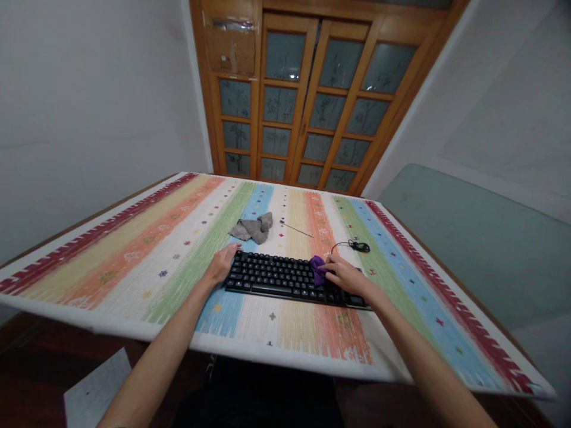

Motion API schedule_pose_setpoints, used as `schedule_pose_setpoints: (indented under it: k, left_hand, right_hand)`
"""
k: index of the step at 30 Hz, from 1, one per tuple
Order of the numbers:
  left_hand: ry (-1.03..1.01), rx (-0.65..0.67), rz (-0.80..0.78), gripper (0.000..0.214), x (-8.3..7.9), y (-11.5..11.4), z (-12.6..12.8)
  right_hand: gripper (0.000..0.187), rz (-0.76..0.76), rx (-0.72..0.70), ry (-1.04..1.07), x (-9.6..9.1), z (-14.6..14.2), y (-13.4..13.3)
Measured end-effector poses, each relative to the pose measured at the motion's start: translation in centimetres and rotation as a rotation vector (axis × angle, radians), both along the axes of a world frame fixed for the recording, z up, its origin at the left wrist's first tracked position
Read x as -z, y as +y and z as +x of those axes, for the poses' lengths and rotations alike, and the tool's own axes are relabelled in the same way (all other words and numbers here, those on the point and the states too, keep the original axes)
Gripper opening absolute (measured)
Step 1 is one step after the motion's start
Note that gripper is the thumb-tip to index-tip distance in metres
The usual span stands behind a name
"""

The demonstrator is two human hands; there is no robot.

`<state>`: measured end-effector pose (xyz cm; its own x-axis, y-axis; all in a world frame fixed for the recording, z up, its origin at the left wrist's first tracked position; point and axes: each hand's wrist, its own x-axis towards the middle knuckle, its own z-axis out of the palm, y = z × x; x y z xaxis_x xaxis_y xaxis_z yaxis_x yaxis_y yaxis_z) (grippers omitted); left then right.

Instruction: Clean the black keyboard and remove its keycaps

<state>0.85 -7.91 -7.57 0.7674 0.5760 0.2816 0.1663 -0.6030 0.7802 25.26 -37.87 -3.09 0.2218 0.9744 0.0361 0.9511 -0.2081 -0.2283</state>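
Observation:
A black keyboard (276, 276) lies on a striped, many-coloured cloth covering the table (134, 249). My left hand (222, 263) rests on the keyboard's left end, fingers curled over its far edge. My right hand (345, 275) is over the right half of the keys, its fingers pinched on a small purple cloth (317, 270) pressed against the keys.
A crumpled grey cloth (254, 228) lies beyond the keyboard, with a thin stick (297, 229) to its right. The coiled black keyboard cable (357, 245) lies at the far right. A wooden glass-paned door (312, 95) stands behind. A white paper (96, 389) lies below left.

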Motion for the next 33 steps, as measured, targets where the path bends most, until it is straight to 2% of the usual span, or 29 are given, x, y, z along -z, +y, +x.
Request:
schedule_pose_setpoints:
  k: [6, 14, 19, 22, 26, 29, 33]
  left_hand:
    - [-0.006, -0.009, -0.001, 0.061, 0.0, 0.0, 0.0]
    - [0.002, -0.004, 0.017, 0.062, -0.1, 0.0, 0.0]
    - [0.016, -0.001, 0.009, 0.063, 0.0, 0.1, 0.0]
    - [0.010, -0.003, 0.015, 0.063, -0.1, 0.1, 0.0]
    - [0.007, 0.002, 0.021, 0.063, 0.0, 0.1, 0.0]
    - [-0.006, 0.001, 0.008, 0.062, 0.0, 0.1, -0.1]
    - [-0.044, -0.009, -0.028, 0.063, 0.1, 0.0, -0.2]
  right_hand:
    - [0.031, 0.030, 0.004, -0.010, 0.2, 0.2, -0.9]
    - [0.024, 0.034, 0.026, -0.118, -0.8, 0.2, -0.2]
    - [0.019, 0.340, 0.268, -0.245, -2.3, 0.9, 1.1]
    - [0.015, 0.502, 0.310, -0.225, -3.6, 0.5, 2.8]
    - [0.011, 0.593, 0.240, -0.164, -4.6, -1.9, 6.1]
    - [0.012, 0.548, 0.134, -0.098, -4.3, -4.8, 9.0]
    - [0.015, 0.393, -0.056, -0.115, -3.0, -8.9, 12.7]
